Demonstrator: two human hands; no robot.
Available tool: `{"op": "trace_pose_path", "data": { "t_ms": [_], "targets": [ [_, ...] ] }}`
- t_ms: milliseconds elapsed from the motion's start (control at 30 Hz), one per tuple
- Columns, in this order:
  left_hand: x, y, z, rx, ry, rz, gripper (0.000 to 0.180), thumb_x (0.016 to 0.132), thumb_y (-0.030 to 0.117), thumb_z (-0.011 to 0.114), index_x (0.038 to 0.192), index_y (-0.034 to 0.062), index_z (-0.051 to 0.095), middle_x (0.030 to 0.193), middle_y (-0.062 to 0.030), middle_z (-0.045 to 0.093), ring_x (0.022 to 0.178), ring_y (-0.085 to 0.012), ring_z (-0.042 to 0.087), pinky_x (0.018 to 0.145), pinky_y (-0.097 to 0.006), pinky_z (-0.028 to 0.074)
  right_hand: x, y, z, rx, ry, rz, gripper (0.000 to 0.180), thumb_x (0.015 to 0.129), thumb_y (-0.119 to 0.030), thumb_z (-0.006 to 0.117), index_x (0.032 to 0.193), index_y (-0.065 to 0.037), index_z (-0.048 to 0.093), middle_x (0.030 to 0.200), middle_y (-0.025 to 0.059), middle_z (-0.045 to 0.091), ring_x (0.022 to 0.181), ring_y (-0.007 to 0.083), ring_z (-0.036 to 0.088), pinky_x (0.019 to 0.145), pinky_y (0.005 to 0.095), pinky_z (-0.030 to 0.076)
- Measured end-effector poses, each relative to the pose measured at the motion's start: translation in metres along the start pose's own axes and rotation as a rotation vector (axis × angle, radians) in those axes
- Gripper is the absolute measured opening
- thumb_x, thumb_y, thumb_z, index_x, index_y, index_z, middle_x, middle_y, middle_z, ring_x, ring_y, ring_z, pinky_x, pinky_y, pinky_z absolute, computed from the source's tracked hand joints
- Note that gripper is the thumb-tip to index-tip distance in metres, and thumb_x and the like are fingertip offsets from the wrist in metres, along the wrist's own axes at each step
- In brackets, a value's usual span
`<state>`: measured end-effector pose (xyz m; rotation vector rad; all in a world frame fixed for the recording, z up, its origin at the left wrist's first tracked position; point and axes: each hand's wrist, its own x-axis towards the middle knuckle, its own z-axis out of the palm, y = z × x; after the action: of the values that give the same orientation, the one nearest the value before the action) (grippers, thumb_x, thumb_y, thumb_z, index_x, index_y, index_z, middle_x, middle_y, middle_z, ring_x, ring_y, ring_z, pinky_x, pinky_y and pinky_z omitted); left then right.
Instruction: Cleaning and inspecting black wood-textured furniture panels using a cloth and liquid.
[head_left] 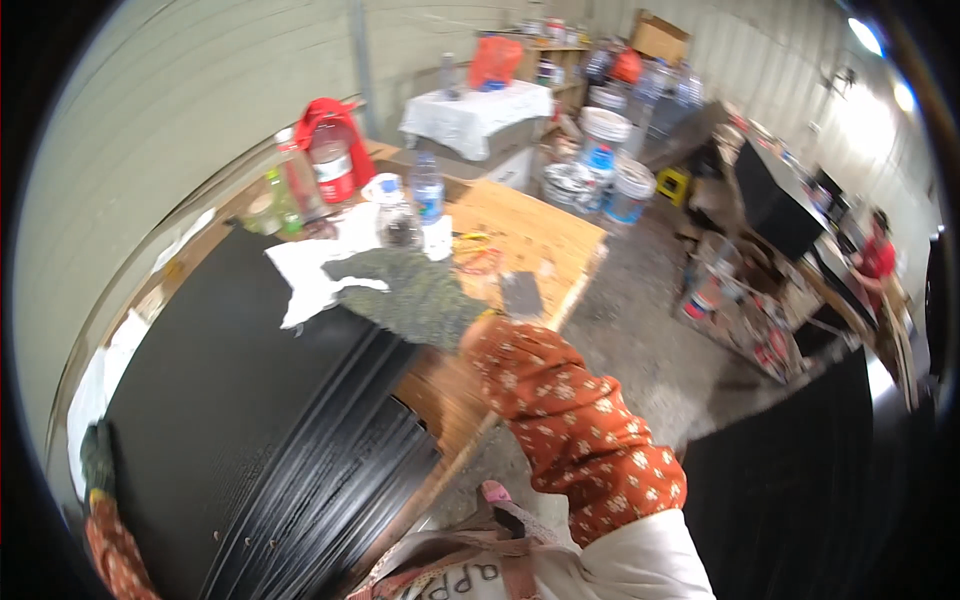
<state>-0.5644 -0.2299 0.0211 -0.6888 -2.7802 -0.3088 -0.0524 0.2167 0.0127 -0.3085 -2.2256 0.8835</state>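
- black panel (230, 400): large, flat, dark and glossy, with a faint wood-grain face and ridged moulding along its right edge; it lies on a wooden workbench and runs from the lower left up toward the middle
- white cloth (305, 270): crumpled and ragged-edged; it rests on the panel's far end, partly under the gloved right hand (415, 290)
- gloved left hand (97, 460): grips the panel's near left edge

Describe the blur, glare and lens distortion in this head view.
Head view: strong fisheye bending, with the wall lines curving and a dark vignette at the rim. The gloved right hand is smeared by motion blur over the black panel. The ceiling lights at upper right blow out to white glare. The far shelves look soft. The left hand is dim at the edge.
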Motion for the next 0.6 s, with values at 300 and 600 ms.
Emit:
{"op": "trace_pose_path", "data": {
  "t_ms": [300, 600],
  "targets": [
    [-0.063, 0.243, -0.032, 0.137, -0.06, 0.04, 0.045, 0.094, 0.041, 0.042, 0.103, 0.0009, 0.059, 0.106, -0.0187, 0.06, 0.102, -0.0361, 0.054, 0.089, -0.043, 0.042, 0.014, 0.035, 0.008, 0.151, 0.013, 0.104, 0.039, 0.087, -0.024, 0.061, 0.122, -0.008, 0.057, 0.117, 0.0142, 0.061, 0.111, 0.0285, 0.057, 0.095, 0.0365, 0.044],
    [-0.071, 0.29, -0.035, 0.188, -0.064, 0.026, 0.052, 0.093, 0.045, 0.043, 0.112, -0.0001, 0.059, 0.108, -0.0193, 0.061, 0.103, -0.0359, 0.056, 0.093, -0.042, 0.042, 0.038, 0.044, 0.018, 0.171, 0.008, 0.041, 0.039, 0.087, -0.019, 0.063, 0.122, -0.002, 0.057, 0.118, 0.0169, 0.061, 0.112, 0.0256, 0.057, 0.095, 0.0344, 0.044]
  ]
}}
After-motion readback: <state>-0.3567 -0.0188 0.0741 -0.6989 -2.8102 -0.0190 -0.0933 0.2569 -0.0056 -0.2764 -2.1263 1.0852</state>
